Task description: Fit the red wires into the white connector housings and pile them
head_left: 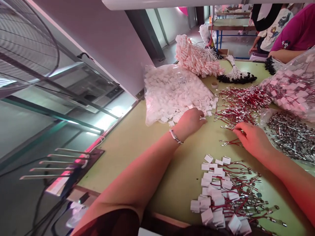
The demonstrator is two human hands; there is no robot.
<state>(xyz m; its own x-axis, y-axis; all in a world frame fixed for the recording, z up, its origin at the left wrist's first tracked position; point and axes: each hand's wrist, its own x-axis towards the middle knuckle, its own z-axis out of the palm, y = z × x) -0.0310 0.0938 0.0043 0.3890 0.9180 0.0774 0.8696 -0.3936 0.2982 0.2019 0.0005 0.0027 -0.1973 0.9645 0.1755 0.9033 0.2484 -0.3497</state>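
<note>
My left hand is at the front edge of a clear bag of small white plastic housings. Its fingers are closed on a white plastic housing that shows at the fingertips. My right hand is over the near edge of a pile of short red wires with metal ends. Its thumb and fingers are pinched together; what lies between them is hidden. A few loose red wires run beneath this hand. Closer to me lies a heap of red wires fitted with white housings.
At right are a heap of metal parts and a bag of wired white housings. Bundles of pink-white connectors and black-tipped white wires lie at the back. A metal-pronged rack sits at the left edge. A person sits opposite.
</note>
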